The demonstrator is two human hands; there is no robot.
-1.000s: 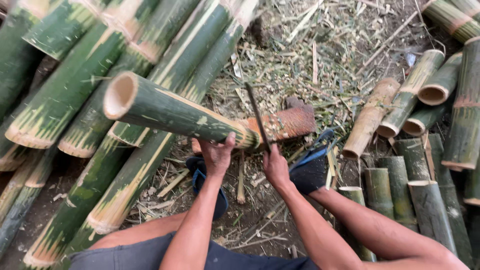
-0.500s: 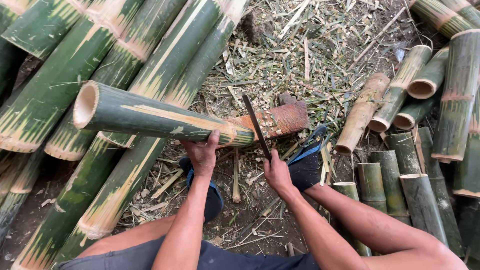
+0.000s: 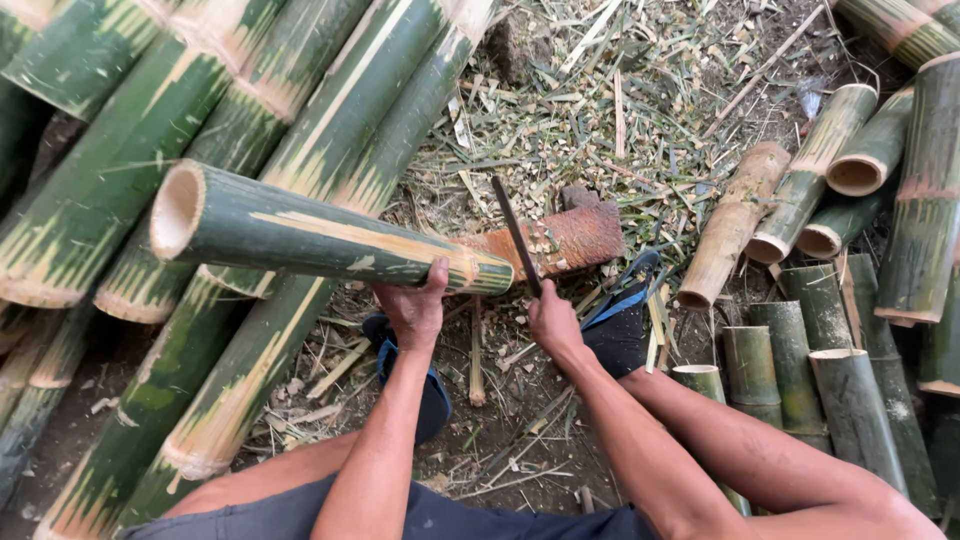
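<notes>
Right now, in the head view, the left hand (image 3: 415,312) is gripping the green bamboo section (image 3: 320,238) from below, its grip clamped around the cut end nearest the person, with the thumb riding up the near side. That bamboo section is lying almost level, its long axis running from the open hollow end at the far left down to the held end at the right, where it is resting against a reddish-brown chopping log (image 3: 560,240). The right hand (image 3: 553,322) is sitting just right of the held end, its grip closed around the handle of a dark blade (image 3: 516,235), which is pointing up and away from the person and standing just beside the bamboo's end, crossing in front of the log. Whether the edge is touching the bamboo cannot be told. The right hand is the nearer of the two to the log; the left is the one on the bamboo.

Left of the bamboo section, long green poles (image 3: 110,180) are lying stacked on the ground. Right of it, short cut pieces (image 3: 800,170) are piling up, and chips and shavings (image 3: 600,120) are littering the earth beyond the log.
</notes>
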